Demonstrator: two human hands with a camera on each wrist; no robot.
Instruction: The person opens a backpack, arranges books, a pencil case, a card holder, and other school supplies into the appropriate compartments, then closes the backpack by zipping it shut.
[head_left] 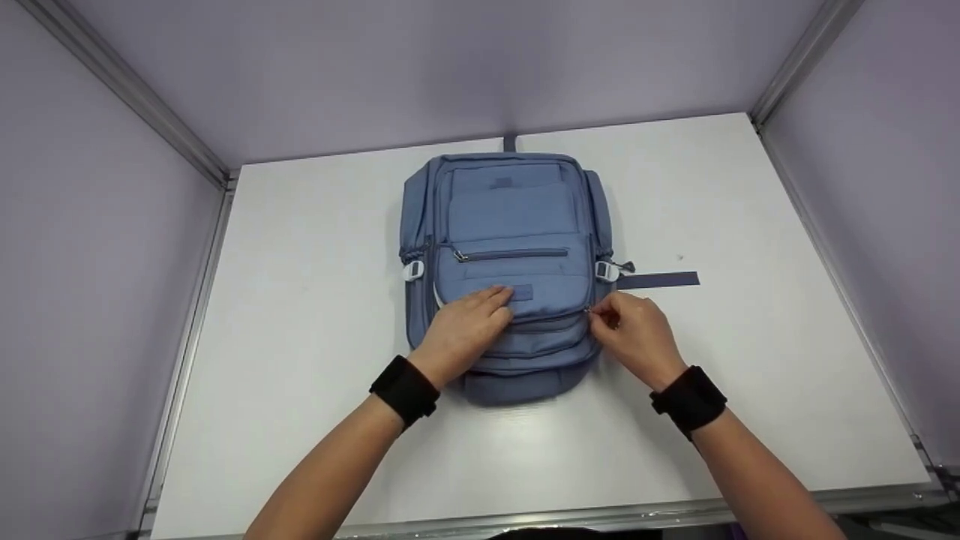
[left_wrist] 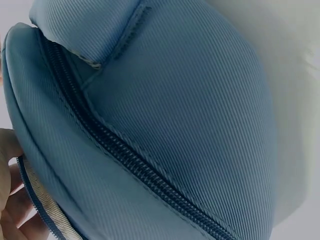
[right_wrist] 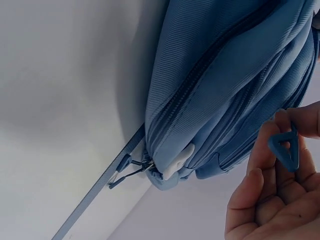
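Note:
A blue backpack (head_left: 517,217) lies front side up on the white table. My left hand (head_left: 466,330) is on its lower front, its fingers over the fabric beside a small label patch (head_left: 522,293). In the left wrist view, the thumb and fingers of that hand grip an opened pocket edge (left_wrist: 42,197) with zipper teeth and beige lining. At the right end of a curved front zipper, my right hand (head_left: 634,330) pinches a zipper pull. The right wrist view shows this blue triangular pull (right_wrist: 286,150) between thumb and fingers.
A dark strap (head_left: 660,280) extends right from the backpack across the table (head_left: 300,300). White buckles (head_left: 607,271) sit on both sides of the bag. Another zipper (head_left: 514,255) crosses its front. Pale walls (head_left: 480,67) enclose the back and sides.

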